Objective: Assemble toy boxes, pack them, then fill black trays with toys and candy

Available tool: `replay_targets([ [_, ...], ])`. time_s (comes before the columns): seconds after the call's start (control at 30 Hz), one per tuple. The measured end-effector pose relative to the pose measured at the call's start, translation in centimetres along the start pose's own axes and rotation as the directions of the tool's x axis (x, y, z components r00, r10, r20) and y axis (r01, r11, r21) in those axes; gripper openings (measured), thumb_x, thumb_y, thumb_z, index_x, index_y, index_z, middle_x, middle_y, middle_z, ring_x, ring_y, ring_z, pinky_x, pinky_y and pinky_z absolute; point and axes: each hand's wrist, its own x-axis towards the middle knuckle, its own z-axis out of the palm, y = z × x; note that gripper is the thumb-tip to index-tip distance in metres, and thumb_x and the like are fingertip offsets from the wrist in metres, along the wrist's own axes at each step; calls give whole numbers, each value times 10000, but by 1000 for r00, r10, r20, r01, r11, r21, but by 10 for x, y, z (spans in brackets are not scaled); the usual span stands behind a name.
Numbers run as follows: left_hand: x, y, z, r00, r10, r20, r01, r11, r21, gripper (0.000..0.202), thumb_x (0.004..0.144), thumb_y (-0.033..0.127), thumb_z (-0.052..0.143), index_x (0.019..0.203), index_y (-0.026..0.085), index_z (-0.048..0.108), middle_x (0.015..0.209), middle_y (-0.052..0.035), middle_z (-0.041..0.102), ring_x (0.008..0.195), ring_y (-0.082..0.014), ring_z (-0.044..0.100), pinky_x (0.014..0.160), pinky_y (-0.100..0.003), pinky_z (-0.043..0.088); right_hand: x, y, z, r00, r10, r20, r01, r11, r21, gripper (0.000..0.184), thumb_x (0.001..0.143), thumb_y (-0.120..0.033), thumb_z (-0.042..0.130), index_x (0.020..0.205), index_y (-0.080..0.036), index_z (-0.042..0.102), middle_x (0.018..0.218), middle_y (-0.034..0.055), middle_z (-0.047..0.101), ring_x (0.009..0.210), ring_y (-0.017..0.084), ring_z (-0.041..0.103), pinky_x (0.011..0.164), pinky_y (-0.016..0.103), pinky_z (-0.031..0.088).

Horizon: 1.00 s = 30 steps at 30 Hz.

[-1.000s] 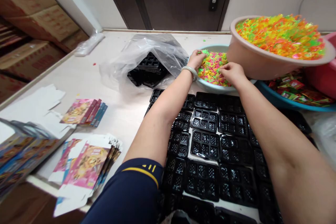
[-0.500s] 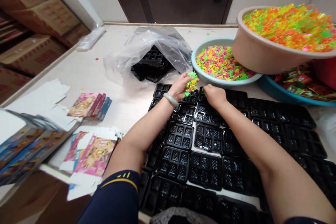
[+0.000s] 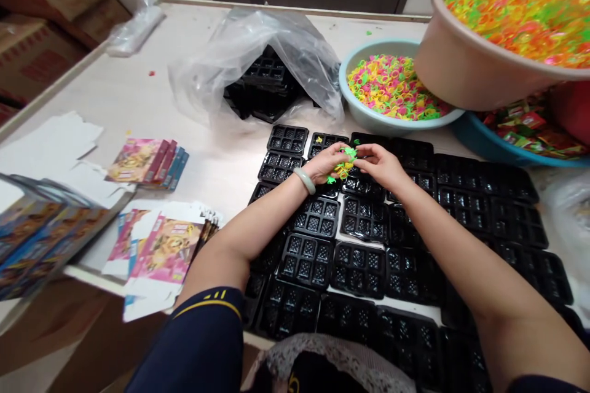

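Observation:
My left hand [image 3: 326, 164] is closed around a small bunch of neon plastic rings [image 3: 343, 169], green and yellow ones showing between the fingers. My right hand [image 3: 380, 164] pinches at the same bunch from the right, fingertips touching it. Both hands hover over the far rows of black compartment trays [image 3: 359, 267] that cover the table in front of me. One tray [image 3: 327, 142] just beyond my hands has a yellow ring and a green ring in its cells. A light blue bowl of neon rings [image 3: 391, 89] stands just behind the trays.
A big beige basin [image 3: 465, 67] heaped with rings overhangs at the right, above a blue tub of red wrappers [image 3: 516, 135]. A clear plastic bag with more black trays [image 3: 262, 83] lies behind. Flat printed cartons [image 3: 161, 245] and stacked cartons [image 3: 147, 163] lie left.
Both hands drew back from the blue bowl with a bunch of rings and came down over the trays. The right hand has come up to the bunch in the left.

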Motion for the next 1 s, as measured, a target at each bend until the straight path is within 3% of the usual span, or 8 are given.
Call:
replay_targets([
  [0.17,8,-8,4,1000,0,-19,1,998,59,152,826,102,575,836,205,463,529,77,464,344,-37,393,352,-150,145,-7,5,-1,985,-119,-126,105,988,-113,403,680,-449,719,977,-185,656,882,41,677,812,179,637,807,385,541],
  [0.27,10,-11,6,1000,10,-20,-8,994,112,160,827,145,624,833,202,474,560,69,492,368,-35,420,361,-147,171,-9,2,0,987,-30,-159,25,999,-33,403,665,-466,727,940,-183,646,851,35,681,786,172,638,721,339,547],
  [0.4,7,-14,9,999,30,-11,-27,977,210,160,824,182,667,851,189,510,570,69,491,390,-28,429,373,-144,206,-11,-2,-1,979,171,-107,-153,975,160,351,609,-374,795,842,-182,616,748,0,659,663,133,617,540,239,506],
  [0.6,3,-12,3,995,-9,99,-14,974,227,183,803,189,700,884,173,537,571,70,498,396,-28,425,377,-148,207,-8,-13,-11,921,380,83,-383,850,363,199,626,-154,801,760,-162,654,611,-27,627,544,72,569,562,199,519],
  [0.73,1,-7,-2,987,-44,153,12,979,205,178,818,207,691,876,173,526,564,74,493,361,-15,380,367,-151,173,-5,-16,-20,895,401,196,-446,818,364,190,623,-118,804,770,-157,691,652,1,664,564,82,587,619,225,547],
  [1.0,1,-6,-2,995,10,95,-31,974,225,102,841,144,623,845,173,525,569,64,520,347,-19,386,361,-159,175,-3,-9,-18,933,306,190,-352,888,297,362,533,-305,906,755,-166,656,723,3,672,647,109,633,689,275,569],
])
